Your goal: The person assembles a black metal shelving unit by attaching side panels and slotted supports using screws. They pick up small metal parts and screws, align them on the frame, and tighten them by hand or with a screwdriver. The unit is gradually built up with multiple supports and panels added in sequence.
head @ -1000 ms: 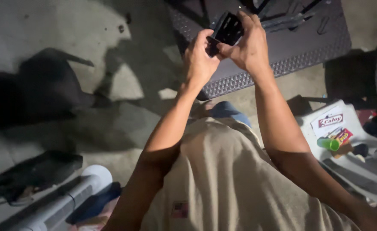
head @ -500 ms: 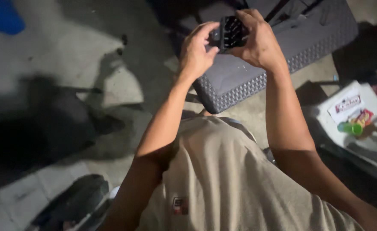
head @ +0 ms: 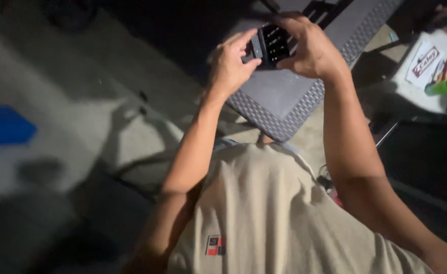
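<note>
Black slotted device [head: 273, 44], small and boxy, sits gripped between both hands above a grey woven-edged plastic table [head: 289, 96]; left hand [head: 231, 66] pinches its side, right hand [head: 312, 48] wraps its far edge. A green tube [head: 441, 87] lies well apart.

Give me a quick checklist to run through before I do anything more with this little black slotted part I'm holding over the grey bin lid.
1. Both hands on the part: ok. Left hand and right hand each grip the small black slotted part.
2. Part over a surface if dropped: ok, it is above the grey woven-pattern lid.
3. Light on the part: not ok, the scene is dim.
4. Part's condition: cannot tell, too dark and small.
5. Clutter beside you: green cylinder and packets sit on the white tray, apart from your hands: ok.
</note>
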